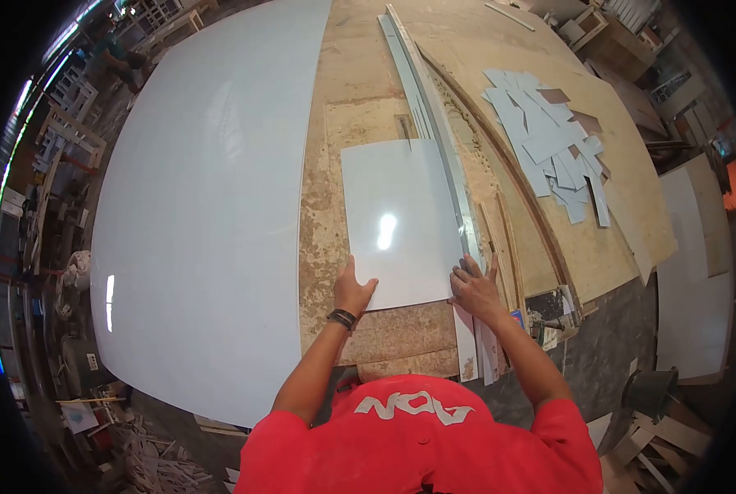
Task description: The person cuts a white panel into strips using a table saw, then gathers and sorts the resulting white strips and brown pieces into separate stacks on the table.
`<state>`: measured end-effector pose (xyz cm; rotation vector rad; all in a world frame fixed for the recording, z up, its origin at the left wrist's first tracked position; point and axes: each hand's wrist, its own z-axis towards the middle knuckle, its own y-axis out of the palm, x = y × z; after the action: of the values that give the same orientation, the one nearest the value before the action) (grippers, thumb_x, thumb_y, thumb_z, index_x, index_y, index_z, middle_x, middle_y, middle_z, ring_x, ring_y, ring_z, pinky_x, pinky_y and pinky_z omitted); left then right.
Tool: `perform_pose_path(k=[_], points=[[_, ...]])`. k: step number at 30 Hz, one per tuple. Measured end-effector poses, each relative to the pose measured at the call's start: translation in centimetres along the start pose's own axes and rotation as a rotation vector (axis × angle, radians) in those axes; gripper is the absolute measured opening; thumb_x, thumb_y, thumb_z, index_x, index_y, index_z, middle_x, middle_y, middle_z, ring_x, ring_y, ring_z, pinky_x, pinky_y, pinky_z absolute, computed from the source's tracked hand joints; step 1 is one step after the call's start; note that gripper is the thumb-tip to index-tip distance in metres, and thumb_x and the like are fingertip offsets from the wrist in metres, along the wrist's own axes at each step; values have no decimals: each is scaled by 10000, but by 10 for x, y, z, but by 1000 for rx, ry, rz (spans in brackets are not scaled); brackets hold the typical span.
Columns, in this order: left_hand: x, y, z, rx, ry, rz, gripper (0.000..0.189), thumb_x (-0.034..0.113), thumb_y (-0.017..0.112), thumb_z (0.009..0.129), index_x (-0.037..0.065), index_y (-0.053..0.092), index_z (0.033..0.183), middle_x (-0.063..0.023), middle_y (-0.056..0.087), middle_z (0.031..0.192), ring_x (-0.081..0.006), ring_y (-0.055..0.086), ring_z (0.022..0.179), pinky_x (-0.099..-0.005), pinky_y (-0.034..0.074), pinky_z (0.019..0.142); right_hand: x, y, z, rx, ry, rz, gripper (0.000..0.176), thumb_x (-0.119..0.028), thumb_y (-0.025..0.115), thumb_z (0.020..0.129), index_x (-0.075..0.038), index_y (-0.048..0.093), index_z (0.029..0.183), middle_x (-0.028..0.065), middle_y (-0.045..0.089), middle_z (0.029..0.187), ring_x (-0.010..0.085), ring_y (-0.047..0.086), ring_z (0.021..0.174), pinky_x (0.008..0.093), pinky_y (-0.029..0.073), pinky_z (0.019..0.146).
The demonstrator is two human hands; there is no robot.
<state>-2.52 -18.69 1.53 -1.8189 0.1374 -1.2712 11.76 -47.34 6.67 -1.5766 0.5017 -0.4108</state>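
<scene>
A glossy white rectangular sheet (401,222) lies flat on the worn wooden work table (323,239) in front of me. My left hand (353,288) grips its near left corner, fingers along the left edge and thumb on the near edge. At the near right corner, my right hand (475,290) holds the sheet with bent fingers beside a long metal-edged straight guide (442,132). The sheet's right edge runs along this guide. Just past the far edge is a small dark slot (403,126) in the table; a short thin line cuts into the sheet there.
A large white panel (211,189) covers the left side. Cut white offcuts (549,136) are heaped on the board at right. Narrow strips (464,337) lie near my right forearm. A dark bucket (650,393) stands at lower right. Another person (119,59) is at far left.
</scene>
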Motion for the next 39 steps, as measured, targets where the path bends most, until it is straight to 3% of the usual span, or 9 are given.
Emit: perform_pose_path(k=[6, 8, 12, 16, 18, 22, 24, 31, 39], points=[[16, -5, 21, -33, -97, -37, 790, 238, 845, 766, 10, 508, 1443, -305, 509, 1338, -431, 591, 1171, -453, 515, 982, 11, -3, 33, 14, 16, -19, 527, -396, 828, 730, -105, 712, 1154, 15, 647, 1319, 277, 361, 1465, 856, 37, 1087], [18, -3, 22, -6, 25, 29, 745, 240, 842, 777, 65, 536, 1434, -300, 439, 1401, -441, 542, 1236, -465, 493, 1014, 14, -8, 45, -12, 26, -15, 514, -395, 826, 734, -107, 714, 1144, 12, 648, 1318, 276, 358, 1468, 856, 35, 1087], [35, -19, 14, -163, 133, 179, 880, 331, 912, 686, 132, 539, 1458, -337, 298, 1528, -483, 439, 1344, -503, 443, 1104, 16, -9, 50, -34, 29, -20, 485, -393, 818, 745, -106, 717, 1123, 6, 651, 1310, 279, 357, 1470, 859, 28, 1084], [35, -20, 16, -211, 121, 241, 921, 388, 910, 637, 144, 560, 1453, -373, 258, 1551, -509, 378, 1412, -501, 405, 1152, 17, 2, 46, 56, 6, -50, 482, -398, 813, 753, -105, 719, 1124, 10, 660, 1292, 275, 353, 1474, 858, 23, 1086], [36, -17, 17, -232, 97, 302, 948, 383, 932, 648, 190, 520, 1480, -352, 247, 1557, -493, 404, 1383, -502, 450, 1114, 19, 4, 44, -20, 33, -63, 591, -434, 836, 736, -157, 688, 1237, 30, 564, 1442, 276, 206, 1538, 836, 0, 1100], [35, -16, 21, -250, 82, 291, 949, 383, 930, 648, 199, 517, 1482, -353, 260, 1548, -500, 415, 1372, -496, 467, 1097, 22, -1, 40, 39, 113, -3, 546, -433, 825, 760, -175, 706, 1225, 62, 397, 1582, 322, 111, 1555, 831, 16, 1106], [37, -17, 23, -234, 109, 316, 990, 424, 927, 612, 178, 524, 1482, -400, 246, 1543, -535, 379, 1400, -515, 465, 1092, 25, -4, 47, -23, 172, -28, 532, -408, 826, 768, -190, 711, 1239, 84, 228, 1659, 368, 56, 1556, 830, 55, 1107], [36, -14, 28, -231, 112, 381, 956, 445, 913, 628, 201, 534, 1472, -376, 270, 1538, -520, 409, 1383, -511, 512, 1035, 38, -16, 60, -67, 80, -20, 536, -310, 819, 713, -105, 698, 1193, 98, 251, 1644, 394, 94, 1546, 862, 109, 1071], [31, -11, 31, -212, 137, 431, 936, 471, 905, 629, 220, 549, 1458, -362, 307, 1522, -501, 454, 1348, -509, 544, 977, 36, -12, 67, -73, -63, -111, 418, -216, 644, 860, -37, 666, 1237, 137, 379, 1562, 415, 197, 1519, 880, 181, 1029]])
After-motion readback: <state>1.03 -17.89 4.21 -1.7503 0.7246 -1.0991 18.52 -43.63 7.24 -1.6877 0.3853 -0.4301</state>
